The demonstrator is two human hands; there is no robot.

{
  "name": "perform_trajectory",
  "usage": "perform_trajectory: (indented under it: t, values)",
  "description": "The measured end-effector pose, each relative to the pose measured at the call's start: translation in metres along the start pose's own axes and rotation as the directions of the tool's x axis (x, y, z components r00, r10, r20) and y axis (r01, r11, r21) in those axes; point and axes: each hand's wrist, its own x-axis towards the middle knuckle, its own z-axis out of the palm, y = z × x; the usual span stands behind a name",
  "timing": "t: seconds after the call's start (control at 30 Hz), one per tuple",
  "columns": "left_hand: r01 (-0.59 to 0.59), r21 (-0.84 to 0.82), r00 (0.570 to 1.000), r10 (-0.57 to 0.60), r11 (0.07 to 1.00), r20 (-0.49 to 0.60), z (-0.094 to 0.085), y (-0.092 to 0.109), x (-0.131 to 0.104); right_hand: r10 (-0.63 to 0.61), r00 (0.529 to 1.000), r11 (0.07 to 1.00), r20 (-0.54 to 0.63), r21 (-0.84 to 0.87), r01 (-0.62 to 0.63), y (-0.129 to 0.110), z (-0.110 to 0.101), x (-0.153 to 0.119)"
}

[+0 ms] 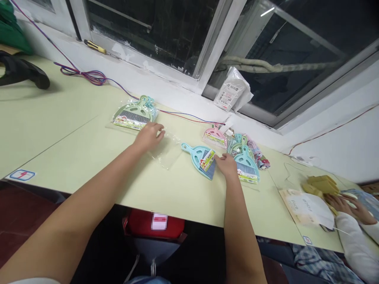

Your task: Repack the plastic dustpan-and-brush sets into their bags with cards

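Note:
A light blue dustpan and brush set [199, 158] with a yellow-green label lies at the middle of the table. My right hand [226, 163] has its fingers closed on the set's right edge by the label. A clear plastic bag [167, 152] lies left of the set. My left hand [149, 136] is over the bag's left part, fingers apart, holding nothing visible. Just behind it sit bagged green sets [133, 112]. To the right of my right hand are a bagged blue set [246, 165] and a bagged pink set [215, 136].
A long pale green table [74, 150] runs under the windows. A screwdriver [94, 46] and a white packet [232, 90] rest on the sill. Coiled wires [91, 77] lie at the back left. At the right, another person's hands [345, 205] are near yellow items [321, 185].

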Motion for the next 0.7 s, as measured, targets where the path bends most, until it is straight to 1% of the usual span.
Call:
perform_trajectory:
  t: [0.03,0.07,0.1,0.17,0.27,0.37,0.5,0.6,0.67,0.7]
  values:
    - [-0.070,-0.050,0.997,0.071,0.996,0.035,0.004,0.010,-0.004,-0.062,0.996,0.995,-0.058,-0.078,0.058,-0.004,0.003,-0.002]
    - [-0.138,-0.091,0.987,0.145,0.986,0.066,0.009,0.019,-0.007,-0.121,0.990,0.983,-0.075,-0.149,0.108,-0.008,0.006,-0.006]
    - [-0.198,-0.124,0.973,0.210,0.972,0.095,0.013,0.029,-0.011,-0.166,0.985,0.968,-0.051,-0.198,0.153,-0.013,0.010,-0.009]
    - [-0.288,-0.176,0.938,0.314,0.941,0.146,0.021,0.045,-0.016,-0.234,0.971,0.940,0.049,-0.244,0.238,-0.021,0.018,-0.018]
    - [-0.385,-0.199,0.887,0.421,0.901,0.192,0.033,0.060,-0.019,-0.284,0.949,0.904,0.138,-0.290,0.313,-0.030,0.028,-0.027]
    - [-0.447,-0.171,0.845,0.477,0.878,0.243,0.043,0.063,-0.018,-0.319,0.932,0.884,0.172,-0.301,0.358,-0.032,0.033,-0.030]
    - [-0.456,-0.144,0.833,0.478,0.878,0.277,0.052,0.059,-0.016,-0.372,0.906,0.878,0.202,-0.240,0.414,-0.029,0.035,-0.028]
    - [-0.490,-0.119,0.818,0.503,0.864,0.280,0.050,0.057,-0.014,-0.411,0.889,0.876,0.203,-0.183,0.447,-0.026,0.034,-0.026]
    - [-0.504,-0.134,0.814,0.521,0.853,0.257,0.044,0.056,-0.010,-0.421,0.885,0.882,0.197,-0.137,0.450,-0.023,0.032,-0.024]
    - [-0.500,-0.153,0.821,0.523,0.852,0.230,0.039,0.054,-0.008,-0.419,0.887,0.888,0.195,-0.118,0.445,-0.022,0.031,-0.024]
